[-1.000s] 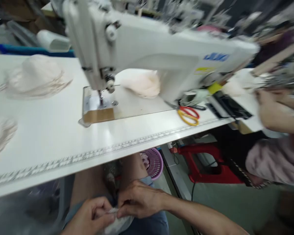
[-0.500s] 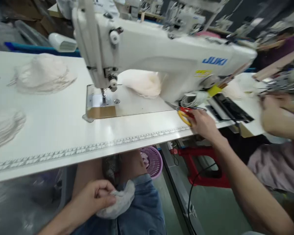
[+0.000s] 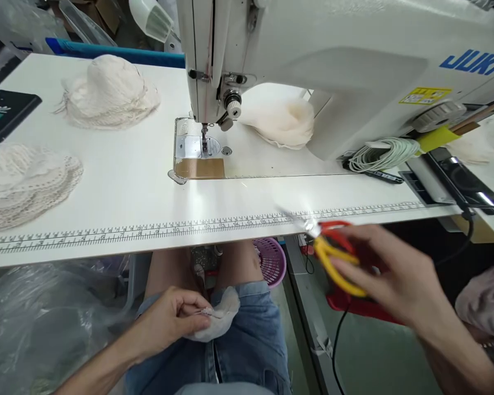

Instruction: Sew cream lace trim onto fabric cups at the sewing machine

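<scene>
The right hand (image 3: pixel 395 274) grips scissors (image 3: pixel 333 249), blades pointing upper left; the fabric piece (image 3: pixel 220 321), pinched by the left hand (image 3: pixel 173 321), lies lower left.

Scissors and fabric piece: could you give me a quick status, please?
Right hand grips scissors off the table. Left hand pinches fabric piece on lap. Nothing between them.

place: garment sewing workshop | signs: industrial sewing machine (image 3: pixel 333 71) on white table (image 3: pixel 127 192) | ruler strip (image 3: pixel 189 226) along the table edge | stacked lace pieces (image 3: pixel 22 184) | scissors (image 3: pixel 333 252) | scrap basket (image 3: pixel 271 260) under the table
</scene>
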`<state>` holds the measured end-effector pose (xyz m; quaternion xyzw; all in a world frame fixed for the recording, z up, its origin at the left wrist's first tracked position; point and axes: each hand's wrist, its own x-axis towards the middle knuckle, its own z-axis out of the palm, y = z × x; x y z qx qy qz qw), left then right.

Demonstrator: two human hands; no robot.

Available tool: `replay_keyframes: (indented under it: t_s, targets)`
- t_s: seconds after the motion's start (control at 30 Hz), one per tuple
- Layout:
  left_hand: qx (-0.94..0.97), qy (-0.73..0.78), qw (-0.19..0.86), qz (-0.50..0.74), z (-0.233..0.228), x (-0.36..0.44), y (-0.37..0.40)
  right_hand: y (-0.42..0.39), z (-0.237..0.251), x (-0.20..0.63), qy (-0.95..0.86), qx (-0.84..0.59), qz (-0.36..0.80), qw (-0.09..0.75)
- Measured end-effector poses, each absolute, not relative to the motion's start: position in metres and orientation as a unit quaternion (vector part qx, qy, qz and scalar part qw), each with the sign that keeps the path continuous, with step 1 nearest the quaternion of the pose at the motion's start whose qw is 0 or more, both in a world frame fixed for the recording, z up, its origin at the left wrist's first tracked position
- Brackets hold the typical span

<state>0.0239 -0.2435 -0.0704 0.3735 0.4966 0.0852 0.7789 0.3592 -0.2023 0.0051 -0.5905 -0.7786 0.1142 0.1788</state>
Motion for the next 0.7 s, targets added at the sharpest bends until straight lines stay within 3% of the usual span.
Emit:
replay_keyframes:
  t_s: [0.1,0.2,0.4,0.7]
  targets:
    - [0.376,0.492,0.78,0.086,-0.076,0.02,-0.247,-0.23,-0.006,0.328,-0.779,-0.518,0.334,0.113]
    - [0.375,0.494,0.78,0.088,-0.077,0.019,-0.25,-0.245,-0.022,0.307,-0.759,-0.5,0.414,0.053]
    - [0.389,0.5,0.769,0.086,-0.076,0.02,-0.25,-0.249,-0.037,0.297,-0.744,-0.48,0.465,0.026]
    - [0.43,0.505,0.744,0.077,-0.074,0.018,-0.252,-0.251,-0.039,0.296,-0.779,-0.477,0.407,-0.019]
